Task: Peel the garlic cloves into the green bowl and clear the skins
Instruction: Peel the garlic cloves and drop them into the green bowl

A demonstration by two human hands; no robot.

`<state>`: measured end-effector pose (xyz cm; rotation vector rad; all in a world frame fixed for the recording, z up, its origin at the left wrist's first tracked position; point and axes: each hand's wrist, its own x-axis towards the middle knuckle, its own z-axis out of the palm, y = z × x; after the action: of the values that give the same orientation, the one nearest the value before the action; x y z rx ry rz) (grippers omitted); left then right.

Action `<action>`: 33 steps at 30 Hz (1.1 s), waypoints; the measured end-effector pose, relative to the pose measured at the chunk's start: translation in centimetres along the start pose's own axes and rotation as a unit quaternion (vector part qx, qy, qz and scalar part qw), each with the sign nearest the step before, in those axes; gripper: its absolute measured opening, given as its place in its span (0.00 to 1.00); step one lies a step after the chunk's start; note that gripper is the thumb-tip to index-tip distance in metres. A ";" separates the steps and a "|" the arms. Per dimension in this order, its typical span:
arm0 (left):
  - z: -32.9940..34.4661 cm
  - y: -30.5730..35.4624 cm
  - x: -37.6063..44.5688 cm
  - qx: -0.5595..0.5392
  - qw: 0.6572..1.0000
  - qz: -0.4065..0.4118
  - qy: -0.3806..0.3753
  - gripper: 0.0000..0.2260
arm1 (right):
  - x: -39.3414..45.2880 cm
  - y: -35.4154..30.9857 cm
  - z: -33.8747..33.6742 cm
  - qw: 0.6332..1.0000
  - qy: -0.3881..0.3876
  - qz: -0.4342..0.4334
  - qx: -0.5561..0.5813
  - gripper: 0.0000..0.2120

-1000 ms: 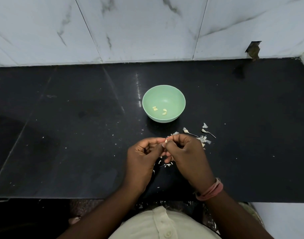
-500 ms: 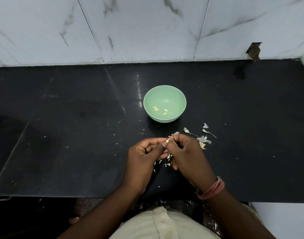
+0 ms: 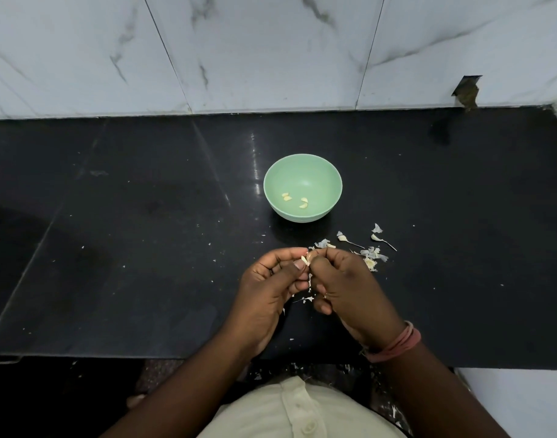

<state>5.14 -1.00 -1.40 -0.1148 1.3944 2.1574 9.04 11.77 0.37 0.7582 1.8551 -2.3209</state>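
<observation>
A green bowl (image 3: 315, 172) stands on the black counter with two peeled garlic pieces (image 3: 294, 200) lying in its bottom. Just in front of it, my left hand (image 3: 271, 289) and my right hand (image 3: 346, 282) meet fingertip to fingertip and pinch one small garlic cloves piece (image 3: 305, 259) between thumbs and forefingers. Most of the clove is hidden by my fingers. Papery skins and stalk bits (image 3: 370, 256) lie scattered to the right of my hands, with small flakes under them.
The black counter (image 3: 113, 248) runs to a marble-tiled wall (image 3: 271, 52) at the back. Its front edge is close to my body. Tiny skin flecks dot the counter and the floor by my feet.
Both hands stay together on the clove. The fingers have shifted slightly on it, and a little more pale clove shows between the fingertips.
</observation>
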 end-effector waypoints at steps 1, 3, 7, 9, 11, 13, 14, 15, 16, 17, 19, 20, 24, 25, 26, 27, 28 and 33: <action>0.0 0.0 0.0 0.000 1.000 -0.001 0.000 0.08 | 0.0 0.0 0.0 1.000 0.000 0.002 0.004 0.07; 0.1 0.1 -0.1 -0.017 1.000 -0.010 0.002 0.08 | 0.0 0.0 0.0 1.000 -0.005 0.009 0.024 0.08; 0.1 0.4 -0.1 -0.090 0.995 -0.050 0.010 0.08 | 0.1 -0.2 -0.1 0.996 0.007 0.018 0.083 0.07; 0.0 0.5 -0.1 -0.116 0.991 -0.068 0.019 0.08 | 0.2 -0.2 -0.4 0.997 0.029 0.000 0.075 0.09; 0.1 0.5 -0.1 -0.126 0.989 -0.078 0.025 0.08 | 0.0 -0.3 -0.7 0.998 0.044 -0.031 0.025 0.13; 0.1 0.5 -0.1 -0.129 0.988 -0.081 0.028 0.07 | -0.1 -0.3 -0.7 0.994 0.066 -0.064 -0.060 0.18; 0.2 0.5 -0.2 -0.130 0.988 -0.082 0.029 0.07 | 0.0 -0.2 -0.6 0.988 0.082 -0.080 -0.106 0.20; 0.2 0.5 -0.2 -0.131 0.988 -0.082 0.030 0.07 | 0.0 0.1 -0.6 0.979 0.096 -0.097 -0.149 0.20; 0.2 0.6 -0.2 -0.133 0.987 -0.082 0.031 0.06 | 0.1 0.5 -0.6 0.971 0.110 -0.116 -0.178 0.17; 0.3 0.6 -0.2 -0.134 0.987 -0.081 0.031 0.07 | 0.2 0.8 -0.6 0.964 0.119 -0.136 -0.194 0.10; 0.3 0.6 -0.1 -0.134 0.987 -0.079 0.031 0.07 | 0.3 1.3 -0.8 0.957 0.118 -0.161 -0.208 0.07; 0.2 0.6 -0.2 -0.134 0.987 -0.077 0.032 0.07 | 0.3 1.5 -1.0 0.955 0.115 -0.172 -0.211 0.12; 0.1 0.4 -0.2 -0.123 0.989 -0.073 0.034 0.07 | 0.0 1.2 -1.2 0.937 0.146 -0.196 -0.250 0.15; 0.0 0.3 -0.2 -0.115 0.990 -0.070 0.034 0.07 | 0.0 1.2 -1.1 0.936 0.154 -0.195 -0.249 0.13; 0.0 0.2 -0.2 -0.103 0.992 -0.065 0.033 0.06 | 0.0 1.1 -1.1 0.935 0.157 -0.194 -0.251 0.09; -0.1 0.2 -0.2 -0.091 0.993 -0.060 0.033 0.06 | -0.1 1.1 -1.0 0.934 0.153 -0.194 -0.259 0.07; -0.2 0.1 -0.1 -0.082 0.995 -0.055 0.033 0.06 | -0.2 1.0 -1.0 0.929 0.147 -0.201 -0.275 0.09; -0.5 0.0 0.0 -0.051 0.998 -0.020 0.033 0.09 | -0.2 1.0 -1.3 0.895 0.119 -0.295 -0.313 0.08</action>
<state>4.99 -1.45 -1.59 -0.2512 1.3066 2.2092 9.97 12.72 -0.64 0.4333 3.0553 -1.6759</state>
